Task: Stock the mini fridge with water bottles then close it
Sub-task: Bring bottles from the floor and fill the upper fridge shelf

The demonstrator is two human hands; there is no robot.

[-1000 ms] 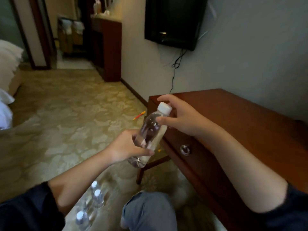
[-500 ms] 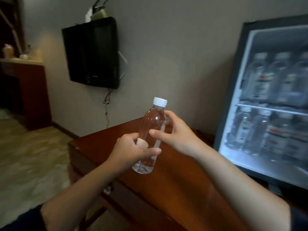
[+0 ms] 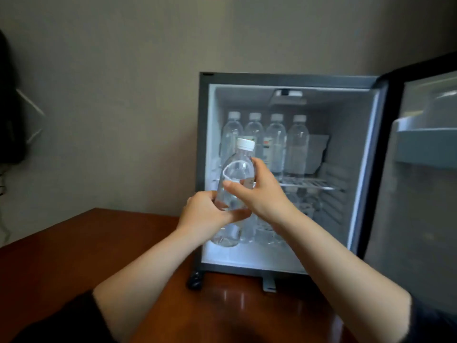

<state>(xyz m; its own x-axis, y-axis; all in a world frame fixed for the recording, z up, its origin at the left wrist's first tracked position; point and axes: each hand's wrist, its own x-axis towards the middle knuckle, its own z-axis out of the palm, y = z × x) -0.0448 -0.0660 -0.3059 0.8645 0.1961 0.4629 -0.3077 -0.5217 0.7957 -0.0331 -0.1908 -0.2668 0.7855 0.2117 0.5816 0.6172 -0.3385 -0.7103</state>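
Grey wall (image 3: 123,70) at the back, glossy brown table (image 3: 86,248) underneath, and both hands are on the water bottle (image 3: 238,169). The left hand (image 3: 207,214) grips the lower body with its fingers wrapped round. The right hand (image 3: 262,194) clasps it higher up, thumb across the front. It's a clear bottle with a white screw cap and a small label that's too blurred to read. It's held almost upright in the air, in front of the left half of the open mini fridge (image 3: 284,79). That fridge stands at the table's far edge against the wall, interior lit. Four white-capped bottles (image 3: 275,142) line the wire shelf (image 3: 314,185), and more bottles (image 3: 264,233) stand below, partly hidden by the arms. The fridge door (image 3: 420,194) is swung wide to the right.
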